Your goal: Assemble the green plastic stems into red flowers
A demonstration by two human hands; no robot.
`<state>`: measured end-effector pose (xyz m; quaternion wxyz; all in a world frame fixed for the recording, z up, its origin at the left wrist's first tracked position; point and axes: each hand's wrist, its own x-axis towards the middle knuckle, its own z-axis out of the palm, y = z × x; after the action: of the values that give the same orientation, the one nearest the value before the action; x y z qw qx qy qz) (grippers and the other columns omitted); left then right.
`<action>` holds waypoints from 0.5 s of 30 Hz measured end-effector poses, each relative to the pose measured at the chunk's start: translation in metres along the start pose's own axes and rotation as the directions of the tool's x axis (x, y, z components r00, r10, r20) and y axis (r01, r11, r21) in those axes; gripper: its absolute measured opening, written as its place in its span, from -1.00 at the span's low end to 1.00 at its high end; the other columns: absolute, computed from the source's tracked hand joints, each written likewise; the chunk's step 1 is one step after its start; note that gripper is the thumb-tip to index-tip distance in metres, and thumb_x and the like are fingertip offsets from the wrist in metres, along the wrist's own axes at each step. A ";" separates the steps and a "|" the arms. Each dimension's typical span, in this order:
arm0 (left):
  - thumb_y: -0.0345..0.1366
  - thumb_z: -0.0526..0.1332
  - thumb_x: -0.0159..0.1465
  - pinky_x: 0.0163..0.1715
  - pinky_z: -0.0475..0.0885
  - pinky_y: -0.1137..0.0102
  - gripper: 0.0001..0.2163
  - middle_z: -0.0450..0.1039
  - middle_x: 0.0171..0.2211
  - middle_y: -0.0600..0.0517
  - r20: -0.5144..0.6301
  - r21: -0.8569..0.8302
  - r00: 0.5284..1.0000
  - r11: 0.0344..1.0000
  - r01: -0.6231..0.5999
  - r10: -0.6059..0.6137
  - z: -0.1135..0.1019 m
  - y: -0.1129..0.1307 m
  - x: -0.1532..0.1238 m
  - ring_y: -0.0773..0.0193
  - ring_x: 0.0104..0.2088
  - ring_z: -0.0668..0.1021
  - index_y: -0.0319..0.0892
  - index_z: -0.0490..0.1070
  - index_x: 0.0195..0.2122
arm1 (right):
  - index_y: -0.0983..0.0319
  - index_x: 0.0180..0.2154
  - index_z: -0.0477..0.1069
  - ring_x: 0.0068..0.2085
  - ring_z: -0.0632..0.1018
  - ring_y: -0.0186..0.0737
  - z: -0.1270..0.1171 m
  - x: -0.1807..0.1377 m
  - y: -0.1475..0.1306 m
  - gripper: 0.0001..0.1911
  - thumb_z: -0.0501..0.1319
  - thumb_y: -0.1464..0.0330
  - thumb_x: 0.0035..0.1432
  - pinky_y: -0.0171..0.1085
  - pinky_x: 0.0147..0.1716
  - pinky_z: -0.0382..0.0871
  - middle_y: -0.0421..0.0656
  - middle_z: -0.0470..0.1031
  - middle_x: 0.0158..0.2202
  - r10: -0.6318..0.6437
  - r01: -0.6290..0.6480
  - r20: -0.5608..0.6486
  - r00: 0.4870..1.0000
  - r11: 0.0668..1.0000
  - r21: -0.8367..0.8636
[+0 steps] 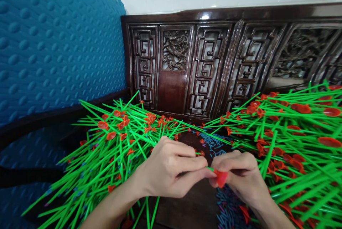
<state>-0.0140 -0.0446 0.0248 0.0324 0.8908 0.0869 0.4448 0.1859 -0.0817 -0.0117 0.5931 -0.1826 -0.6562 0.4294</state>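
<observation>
My left hand (pixel 171 168) is closed, its fingers pinching a thin green plastic stick (pixel 210 168). Only a short bit of that stick shows between the hands. On its end sits a red flared plastic cup (pixel 221 178), like a balloon-stick cup. My right hand (pixel 240 172) grips this cup between thumb and fingers, close beside the left fingertips. Whether the cup is fully seated on the stick I cannot tell, as the fingers cover the joint.
Piles of green sticks with red cups lie at left (pixel 107 150) and right (pixel 301 143). Several small blue and purple pieces (pixel 227 207) are scattered on the dark wooden seat (pixel 187 207). A carved wooden backrest (pixel 172 92) stands behind, with a blue bumpy foam mat (pixel 58 43) on the left.
</observation>
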 end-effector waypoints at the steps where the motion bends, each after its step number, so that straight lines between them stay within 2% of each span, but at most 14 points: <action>1: -0.30 0.27 0.32 -0.64 0.04 0.36 -0.79 0.18 -0.64 0.18 0.012 0.009 1.000 1.000 -0.022 0.022 -0.001 0.001 0.000 0.44 -0.62 0.21 -0.28 0.55 -0.43 | 0.07 -0.24 0.67 -0.51 0.59 -0.34 0.000 -0.001 0.000 -0.86 0.40 0.40 0.12 -0.41 -0.48 0.47 -0.16 0.63 -0.49 0.013 -0.013 0.029 0.999 1.000 0.010; 6: -0.30 0.26 0.33 -0.64 0.03 0.35 -0.79 0.13 -0.64 0.18 0.113 -0.013 0.987 0.993 -0.113 0.114 -0.009 0.003 -0.001 0.42 -0.62 0.19 -0.30 0.55 -0.41 | 0.08 -0.25 0.67 -0.49 0.57 -0.39 0.000 -0.004 0.000 -0.85 0.41 0.43 0.12 -0.44 -0.47 0.41 -0.17 0.63 -0.48 0.086 -0.103 0.155 0.984 0.989 0.108; 10: -0.29 0.25 0.33 -0.64 0.05 0.36 -0.78 0.14 -0.64 0.18 0.162 -0.039 0.974 0.987 -0.157 0.161 -0.011 0.002 -0.001 0.41 -0.61 0.20 -0.30 0.53 -0.42 | 0.08 -0.25 0.66 -0.52 0.56 -0.40 0.001 -0.007 0.001 -0.79 0.43 0.48 0.07 -0.47 -0.53 0.35 -0.16 0.64 -0.47 0.144 -0.183 0.204 0.968 0.965 0.188; 15: -0.30 0.24 0.34 -0.65 -0.01 0.34 -0.79 0.15 -0.64 0.18 0.183 0.037 0.968 0.983 -0.179 0.169 -0.015 0.005 0.000 0.39 -0.61 0.18 -0.27 0.51 -0.42 | 0.18 -0.34 0.66 -0.54 0.58 -0.38 0.004 -0.007 0.004 -0.93 0.44 0.43 0.06 -0.49 -0.57 0.33 -0.12 0.62 -0.51 0.214 -0.264 0.205 0.955 0.930 0.255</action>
<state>-0.0259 -0.0495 0.0343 -0.0227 0.9319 0.0168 0.3616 0.1823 -0.0866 -0.0188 0.4963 -0.1376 -0.6110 0.6012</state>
